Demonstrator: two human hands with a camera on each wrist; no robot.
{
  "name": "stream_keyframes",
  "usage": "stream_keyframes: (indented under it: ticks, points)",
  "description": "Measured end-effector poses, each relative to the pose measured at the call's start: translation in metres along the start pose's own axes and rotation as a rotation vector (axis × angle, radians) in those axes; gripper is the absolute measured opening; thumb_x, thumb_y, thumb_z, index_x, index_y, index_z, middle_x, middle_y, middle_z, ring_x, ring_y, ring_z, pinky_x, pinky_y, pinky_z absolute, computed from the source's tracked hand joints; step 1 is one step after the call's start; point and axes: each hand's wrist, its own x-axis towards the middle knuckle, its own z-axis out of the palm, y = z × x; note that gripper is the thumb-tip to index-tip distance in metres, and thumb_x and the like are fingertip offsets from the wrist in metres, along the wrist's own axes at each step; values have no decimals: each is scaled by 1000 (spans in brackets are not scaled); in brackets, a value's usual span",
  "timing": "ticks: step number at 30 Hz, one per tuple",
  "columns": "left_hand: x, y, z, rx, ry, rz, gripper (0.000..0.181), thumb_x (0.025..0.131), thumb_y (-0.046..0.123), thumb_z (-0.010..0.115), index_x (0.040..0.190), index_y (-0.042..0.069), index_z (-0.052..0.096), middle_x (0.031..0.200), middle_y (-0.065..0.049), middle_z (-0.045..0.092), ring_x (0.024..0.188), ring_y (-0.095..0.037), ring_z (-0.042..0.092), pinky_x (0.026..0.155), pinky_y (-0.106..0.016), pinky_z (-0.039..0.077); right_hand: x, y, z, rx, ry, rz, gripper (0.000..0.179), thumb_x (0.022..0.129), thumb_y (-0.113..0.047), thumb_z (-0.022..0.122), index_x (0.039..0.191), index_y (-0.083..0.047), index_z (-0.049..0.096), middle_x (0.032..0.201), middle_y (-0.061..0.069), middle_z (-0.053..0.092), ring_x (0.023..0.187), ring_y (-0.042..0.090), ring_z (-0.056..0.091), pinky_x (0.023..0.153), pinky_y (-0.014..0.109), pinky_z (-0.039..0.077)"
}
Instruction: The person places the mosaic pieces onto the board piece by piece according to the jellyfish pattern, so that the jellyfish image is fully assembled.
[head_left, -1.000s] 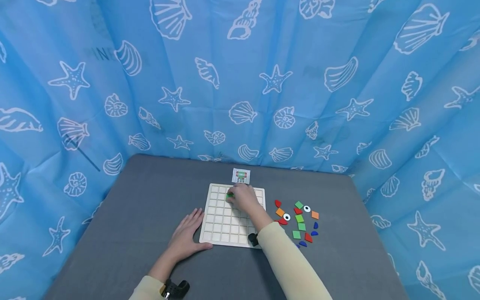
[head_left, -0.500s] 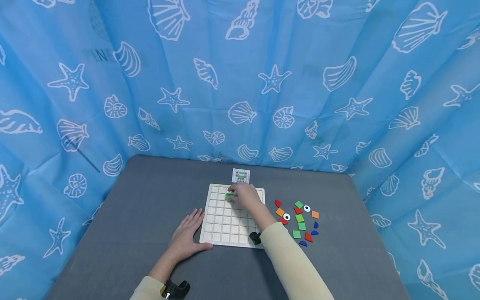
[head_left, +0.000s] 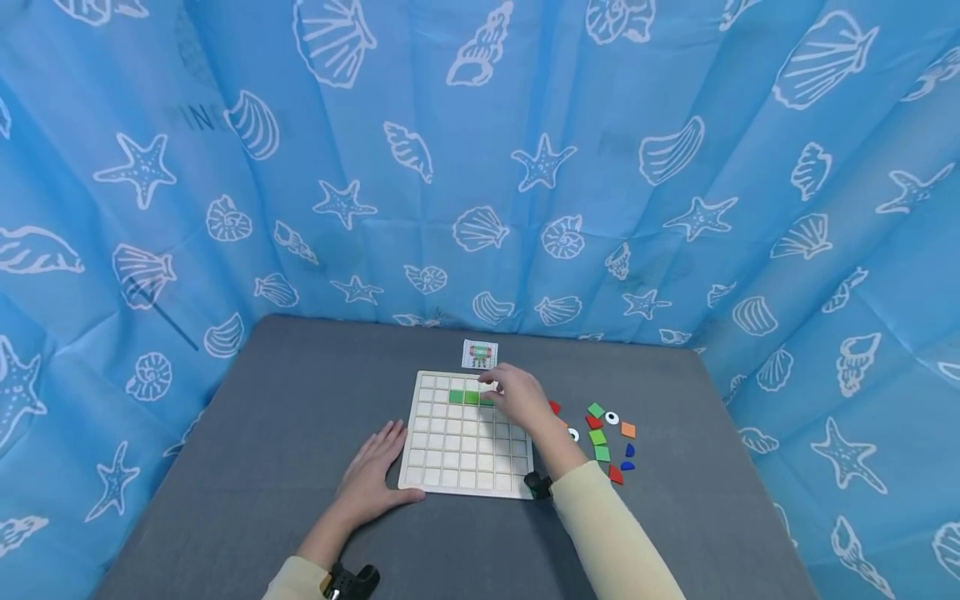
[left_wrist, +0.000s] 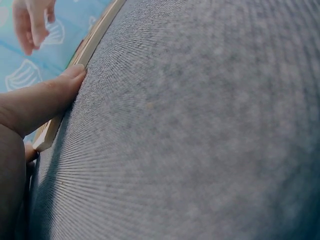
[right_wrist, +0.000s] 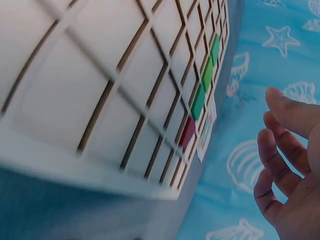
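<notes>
A pale wooden grid board (head_left: 435, 442) lies flat on the grey table. My left hand (head_left: 369, 477) rests with spread fingers along its left edge, and the thumb (left_wrist: 55, 92) touches the near edge in the left wrist view. Over the upper right of the board hovers my right hand (head_left: 517, 398), fingers loosely bent with nothing between them. Three green squares (right_wrist: 198, 102) sit in a row of cells, and a dark red piece (right_wrist: 187, 133) follows them in the right wrist view. In the head view this hand covers the red one.
A small printed card (head_left: 480, 354) lies just behind the board. To the right are loose pieces: green squares (head_left: 602, 453), red pieces (head_left: 616, 474), blue half-rounds (head_left: 627, 466), an orange square (head_left: 628, 430) and white eye discs (head_left: 612, 418). My right forearm hides some. A blue shell-patterned curtain (head_left: 480, 267) surrounds the table.
My right hand has moved right along the row, from the first green square to beyond the third, uncovering the green pieces. My left hand has stayed at the board's edge.
</notes>
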Motion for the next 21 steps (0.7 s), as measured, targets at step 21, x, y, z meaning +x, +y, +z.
stream_keyframes:
  ticks: [21]
  points:
    - [1, -1, -1, -3, -26, -10, 115, 73, 76, 70, 160, 12, 29, 168, -8, 23, 157, -29, 16, 126, -53, 17, -47, 80, -34, 11, 37, 144, 26, 92, -8, 73, 118, -10, 75, 115, 8, 69, 91, 21, 62, 77, 41, 57]
